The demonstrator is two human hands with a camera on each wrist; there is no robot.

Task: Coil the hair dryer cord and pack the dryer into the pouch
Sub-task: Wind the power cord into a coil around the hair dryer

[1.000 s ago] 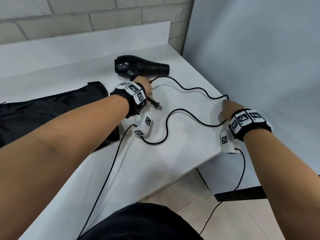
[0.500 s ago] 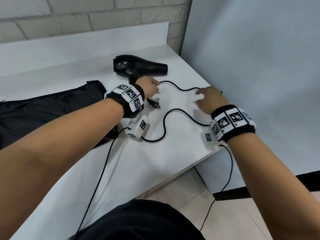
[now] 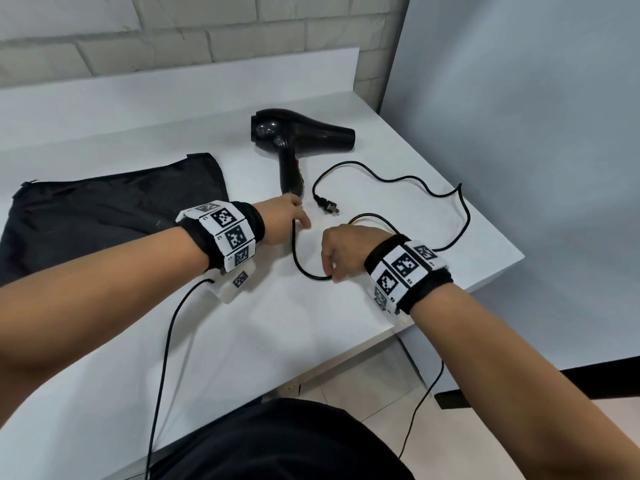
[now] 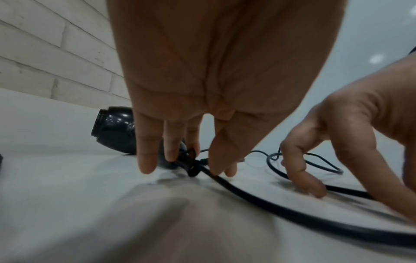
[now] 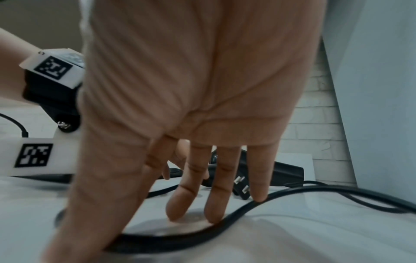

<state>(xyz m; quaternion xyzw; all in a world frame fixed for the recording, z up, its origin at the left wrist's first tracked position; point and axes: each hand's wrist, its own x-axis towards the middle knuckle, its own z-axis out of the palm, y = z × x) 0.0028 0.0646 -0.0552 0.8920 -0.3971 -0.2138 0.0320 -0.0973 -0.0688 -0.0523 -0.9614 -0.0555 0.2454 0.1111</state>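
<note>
The black hair dryer [image 3: 301, 136] lies on the white table [image 3: 311, 341], handle towards me. Its cord [image 3: 415, 178] snakes loosely to the right and ends in the plug [image 3: 327, 209], which lies free just right of the handle. My left hand [image 3: 301, 220] is at the handle's base, where fingers and thumb pinch the cord [image 4: 258, 197]. My right hand [image 3: 332, 275] is close beside it, fingers curled down, thumb and fingertips gripping the near loop of cord [image 5: 315, 190] against the table. The flat black pouch [image 3: 104, 209] lies to the left.
The table's right edge [image 3: 498, 237] and front edge are near the cord's loops, with floor tiles below. A grey panel stands at the right and a brick wall at the back. Thin black cables hang from both wrist cameras.
My right hand has come from the table's right edge, left and nearer, onto the cord loop beside my left hand. The cord has shifted with it. My left hand has stayed at the handle's base.
</note>
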